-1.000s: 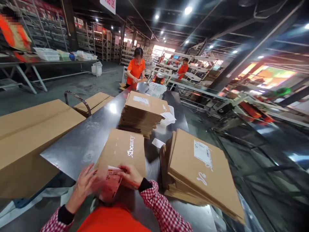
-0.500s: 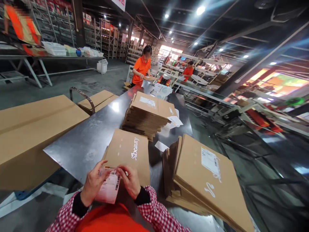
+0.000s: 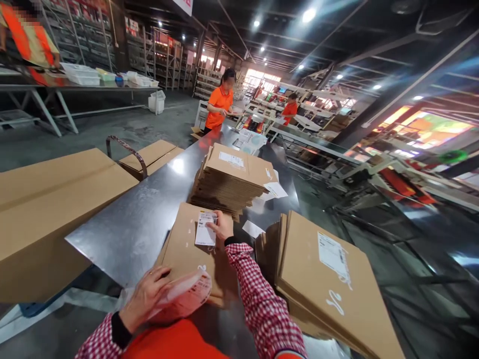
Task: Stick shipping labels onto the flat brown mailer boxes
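Note:
A flattened brown carton (image 3: 185, 249) lies on the metal table in front of me. On its upper part is a white printed label (image 3: 205, 229), and my right hand (image 3: 221, 227) has its fingers on the label's right edge. My left hand (image 3: 147, 294), lower left, holds a pinkish translucent label sheet (image 3: 183, 299) with one end curled over the carton's near edge. Its fingertips touch the carton's left side. A stack of flat cartons (image 3: 232, 174) stands beyond, topped by a labelled one. More labelled cartons (image 3: 329, 279) lean in a pile at the right.
The metal table (image 3: 138, 219) has loose white slips (image 3: 253, 229) on it. Large brown boxes (image 3: 63, 199) stand at the left beside a curved handle (image 3: 129, 149). A person in orange (image 3: 220, 104) stands at the table's far end; others are farther back.
My right hand has moved forward onto the carton, where a white label now lies. The sheet is now in my left hand alone, and the carton's printed word is mostly covered.

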The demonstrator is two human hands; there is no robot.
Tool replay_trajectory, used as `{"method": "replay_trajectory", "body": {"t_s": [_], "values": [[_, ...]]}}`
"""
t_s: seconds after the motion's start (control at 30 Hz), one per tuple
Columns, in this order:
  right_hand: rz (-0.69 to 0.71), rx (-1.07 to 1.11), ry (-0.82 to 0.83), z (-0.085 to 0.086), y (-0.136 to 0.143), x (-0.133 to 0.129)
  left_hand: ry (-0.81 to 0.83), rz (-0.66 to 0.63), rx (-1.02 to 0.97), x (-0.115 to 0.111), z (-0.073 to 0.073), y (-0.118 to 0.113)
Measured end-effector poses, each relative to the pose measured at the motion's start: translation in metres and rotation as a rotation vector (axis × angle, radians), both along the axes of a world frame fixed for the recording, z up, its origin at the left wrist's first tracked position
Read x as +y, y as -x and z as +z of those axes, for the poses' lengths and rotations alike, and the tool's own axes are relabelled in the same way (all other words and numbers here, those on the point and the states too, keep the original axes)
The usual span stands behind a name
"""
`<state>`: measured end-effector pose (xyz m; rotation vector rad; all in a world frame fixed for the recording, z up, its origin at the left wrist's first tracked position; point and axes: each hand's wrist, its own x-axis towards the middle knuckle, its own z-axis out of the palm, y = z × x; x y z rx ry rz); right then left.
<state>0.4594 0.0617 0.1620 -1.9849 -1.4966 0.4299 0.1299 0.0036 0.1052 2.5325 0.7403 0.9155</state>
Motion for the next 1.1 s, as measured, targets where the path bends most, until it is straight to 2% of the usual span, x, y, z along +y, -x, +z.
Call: {"method": "replay_trajectory", "body": {"t_s": [0.13, 0.27, 0.3, 0.4, 0.43, 0.47, 0.53, 0.6, 0.63, 0.7, 0.8, 0.87, 0.97, 1.03, 1.1], "values": [[0.02, -0.159, 0.093, -0.002, 0.004, -0.003, 0.152, 0.005, -0.01, 0.002, -0.007, -0.004], [-0.123, -0.499, 0.166, 0.0, 0.027, -0.009, 0.346, 0.025, -0.033, 0.002, -0.011, -0.001], [-0.092, -0.545, 0.173, -0.003, 0.036, -0.009, 0.371, 0.031, -0.032, 0.002, -0.012, -0.001], [0.123, -0.552, 0.177, -0.014, 0.055, -0.005, 0.408, 0.03, -0.015, 0.002, -0.012, 0.0], [0.126, -0.53, 0.198, -0.017, 0.054, -0.004, 0.421, 0.025, -0.009, 0.002, -0.011, 0.0], [0.065, -0.504, 0.228, -0.019, 0.049, -0.006, 0.434, 0.02, -0.007, 0.002, -0.011, 0.0], [-0.195, -0.418, 0.288, -0.019, 0.027, -0.016, 0.456, 0.025, -0.015, 0.001, -0.008, 0.0], [-0.426, -0.318, 0.317, -0.017, 0.004, -0.038, 0.484, 0.059, -0.033, 0.0, -0.004, 0.001], [-0.485, -0.277, 0.314, -0.016, -0.003, -0.052, 0.501, 0.077, -0.041, 0.0, -0.002, 0.002], [-0.497, -0.224, 0.3, -0.017, -0.007, -0.08, 0.546, 0.099, -0.045, 0.0, 0.0, 0.003], [-0.458, -0.198, 0.261, -0.015, 0.012, -0.114, 0.605, 0.114, -0.079, 0.004, -0.003, 0.006], [-0.435, -0.144, 0.153, -0.005, 0.031, -0.127, 0.633, 0.142, -0.127, 0.007, -0.008, 0.008], [-0.29, 0.086, -0.124, 0.033, 0.042, -0.146, 0.664, 0.206, -0.19, 0.01, -0.014, 0.006], [-0.266, 0.19, -0.268, 0.068, 0.029, -0.171, 0.675, 0.229, -0.203, 0.009, -0.013, 0.002], [-0.364, 0.195, -0.328, 0.103, -0.005, -0.211, 0.677, 0.202, -0.201, 0.007, -0.009, -0.002]]}}
